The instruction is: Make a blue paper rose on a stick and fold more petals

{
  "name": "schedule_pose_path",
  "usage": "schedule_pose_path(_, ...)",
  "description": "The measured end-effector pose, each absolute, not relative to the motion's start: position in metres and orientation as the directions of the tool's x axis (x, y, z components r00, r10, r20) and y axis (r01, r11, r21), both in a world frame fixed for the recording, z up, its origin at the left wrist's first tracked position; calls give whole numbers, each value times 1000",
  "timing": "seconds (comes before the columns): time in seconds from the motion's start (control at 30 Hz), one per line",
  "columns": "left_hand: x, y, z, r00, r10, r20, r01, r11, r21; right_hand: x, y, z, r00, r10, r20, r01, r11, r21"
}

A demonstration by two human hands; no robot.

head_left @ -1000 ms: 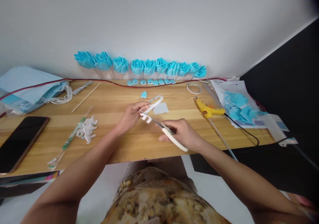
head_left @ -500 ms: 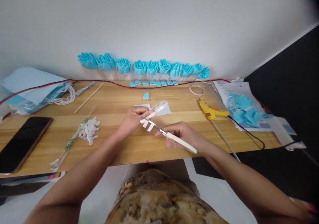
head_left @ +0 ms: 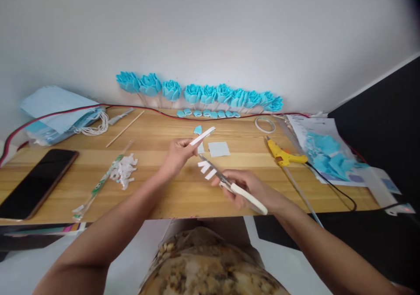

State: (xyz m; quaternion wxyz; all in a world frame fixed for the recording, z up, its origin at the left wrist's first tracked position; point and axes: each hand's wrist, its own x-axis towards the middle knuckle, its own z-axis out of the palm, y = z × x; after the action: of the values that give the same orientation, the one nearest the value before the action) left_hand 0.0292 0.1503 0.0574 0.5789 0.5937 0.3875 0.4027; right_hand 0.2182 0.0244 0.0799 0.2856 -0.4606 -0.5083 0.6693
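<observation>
My left hand (head_left: pixel 179 155) is closed on a roll of white tape (head_left: pixel 204 135), seen nearly edge-on and pointing up to the right. My right hand (head_left: pixel 244 185) grips scissors with white handles (head_left: pixel 249 197), their blades angled up and left toward my left hand. Several short white tape pieces (head_left: pixel 205 167) cling along the blades. Beyond the hands, a pale square of paper (head_left: pixel 219 149) lies flat on the table, and a second pale piece (head_left: pixel 201 147) is partly hidden by the tape. A single blue petal (head_left: pixel 197 130) rests behind them.
Blue flowers on sticks (head_left: pixel 208 94) lean along the wall, with small blue pieces (head_left: pixel 206 113) before them. A yellow glue gun (head_left: pixel 285 156) and tape ring (head_left: pixel 265 125) lie right. Left are a phone (head_left: pixel 37 183), white scraps (head_left: pixel 124 170), a stick (head_left: pixel 125 129) and a blue packet (head_left: pixel 59 111).
My hands have moved apart. The scissors have dropped lower right, with the white tape pieces on their blades. The tape roll in my left hand has tilted to nearly edge-on.
</observation>
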Motion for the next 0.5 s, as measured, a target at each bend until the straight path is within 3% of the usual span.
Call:
schedule_pose_path(0.1,28,152,55,407,913,17,-23,-8,1000,230,18,71,-412,853,-319,-10,-355,-935)
schedule_pose_path(0.2,28,153,50,484,875,19,9,-26,1000,236,15,62,-381,896,-226,-68,-271,-960)
schedule_pose_path(0.5,29,156,44,612,789,56,-4,-68,998,247,24,52,-379,921,-88,24,-85,-996)
